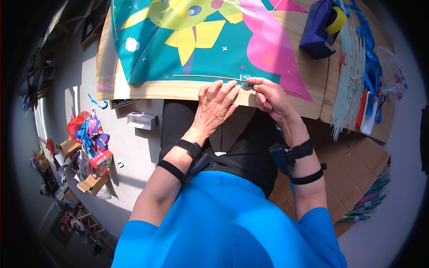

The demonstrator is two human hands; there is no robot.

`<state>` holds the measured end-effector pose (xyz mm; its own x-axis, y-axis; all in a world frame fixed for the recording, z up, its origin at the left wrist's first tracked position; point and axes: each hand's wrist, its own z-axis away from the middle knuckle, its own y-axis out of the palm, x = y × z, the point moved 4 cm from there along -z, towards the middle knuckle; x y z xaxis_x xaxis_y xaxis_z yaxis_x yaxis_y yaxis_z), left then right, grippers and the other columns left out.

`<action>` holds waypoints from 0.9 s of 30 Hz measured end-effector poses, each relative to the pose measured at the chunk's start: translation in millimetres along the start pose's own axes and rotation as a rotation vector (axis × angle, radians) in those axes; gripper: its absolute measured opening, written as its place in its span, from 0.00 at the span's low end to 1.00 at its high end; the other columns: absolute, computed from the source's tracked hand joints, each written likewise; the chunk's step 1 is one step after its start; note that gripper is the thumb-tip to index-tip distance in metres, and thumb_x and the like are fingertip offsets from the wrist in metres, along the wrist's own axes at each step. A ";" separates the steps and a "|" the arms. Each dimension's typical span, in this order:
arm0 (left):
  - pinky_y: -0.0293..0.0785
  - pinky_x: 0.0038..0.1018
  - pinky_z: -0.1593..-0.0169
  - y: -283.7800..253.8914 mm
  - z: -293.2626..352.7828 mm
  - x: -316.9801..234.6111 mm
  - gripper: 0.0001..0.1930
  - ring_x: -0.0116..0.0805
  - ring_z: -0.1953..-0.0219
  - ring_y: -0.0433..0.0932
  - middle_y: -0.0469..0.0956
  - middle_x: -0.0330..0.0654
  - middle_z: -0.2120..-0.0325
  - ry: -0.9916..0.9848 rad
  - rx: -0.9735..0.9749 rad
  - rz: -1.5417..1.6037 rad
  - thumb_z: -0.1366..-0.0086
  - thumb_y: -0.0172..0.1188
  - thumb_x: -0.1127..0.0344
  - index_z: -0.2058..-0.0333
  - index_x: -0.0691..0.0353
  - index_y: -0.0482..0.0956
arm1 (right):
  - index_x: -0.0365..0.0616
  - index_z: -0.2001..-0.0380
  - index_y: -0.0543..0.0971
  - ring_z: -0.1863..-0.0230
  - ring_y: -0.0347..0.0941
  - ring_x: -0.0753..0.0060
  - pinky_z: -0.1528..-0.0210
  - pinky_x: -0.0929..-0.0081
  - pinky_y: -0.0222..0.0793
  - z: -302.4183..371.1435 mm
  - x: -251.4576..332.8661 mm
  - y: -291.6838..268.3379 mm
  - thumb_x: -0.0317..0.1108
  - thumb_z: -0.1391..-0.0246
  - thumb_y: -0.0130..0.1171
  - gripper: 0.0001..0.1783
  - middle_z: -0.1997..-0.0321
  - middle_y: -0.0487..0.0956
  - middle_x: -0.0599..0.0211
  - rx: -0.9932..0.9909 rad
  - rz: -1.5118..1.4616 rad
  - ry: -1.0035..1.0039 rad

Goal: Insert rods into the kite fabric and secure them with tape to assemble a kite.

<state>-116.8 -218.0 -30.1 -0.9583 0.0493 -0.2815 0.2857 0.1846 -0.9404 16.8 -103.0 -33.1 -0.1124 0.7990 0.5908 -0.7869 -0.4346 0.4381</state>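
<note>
Lying flat: a printed plastic sheet, teal and pink with a yellow cartoon figure, spread on the wooden table, its near edge just in from the table's front edge.
Near-edge rod: a thin pale rod lies along that edge; a similar length shows beyond the right hand, and whether the two are one piece is hidden.
Clear piece: a small shiny piece sits at the rod between the hands, apparently the spot being worked.
Right hand's state: fingers curled, index finger reaching the clear piece; whether it grips it cannot be told.
Left hand: loosely spread, palm down, fingertips at the sheet's edge, seemingly steadying it and grasping nothing.
Sheet and rod so far: spreading and lining up look done.
Fastening: seems under way and unfinished at the clear piece; how firmly the rod is held elsewhere cannot be told.
Right of the sheet: a purple tape dispenser with a yellow roll, then a bundle of pale rods beside blue ribbons.
Floor: a small white box to the left.
</note>
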 end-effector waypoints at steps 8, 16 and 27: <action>0.49 0.39 0.39 0.8 -0.1 -0.5 0.35 0.37 0.40 0.58 0.63 0.32 0.42 -0.001 0.007 -0.021 0.47 0.65 0.55 0.40 0.46 0.63 | 0.37 0.53 0.74 0.91 0.52 0.90 0.89 0.88 0.45 0.5 2.5 0.5 0.26 0.42 0.46 0.15 0.86 0.67 0.79 -0.022 0.047 -0.019; 0.49 0.40 0.39 1.2 0.3 -0.9 0.35 0.37 0.40 0.57 0.62 0.31 0.42 -0.007 0.018 -0.037 0.47 0.65 0.54 0.40 0.46 0.63 | 0.37 0.53 0.73 0.92 0.51 0.90 0.91 0.88 0.44 1.1 -0.1 -1.9 0.25 0.42 0.46 0.15 0.87 0.67 0.78 0.010 -0.054 -0.014; 0.49 0.40 0.39 2.6 0.6 -0.5 0.34 0.36 0.40 0.57 0.62 0.31 0.42 -0.004 0.015 -0.050 0.47 0.64 0.53 0.40 0.45 0.64 | 0.37 0.54 0.74 0.92 0.51 0.91 0.90 0.88 0.44 0.3 -1.4 -3.7 0.25 0.43 0.46 0.14 0.87 0.67 0.79 -0.022 -0.023 -0.016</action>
<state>-115.6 -218.1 -32.5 -0.9713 0.0364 -0.2351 0.2378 0.1720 -0.9560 20.1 -102.7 -35.3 -0.0846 0.8019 0.5914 -0.8022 -0.4069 0.4370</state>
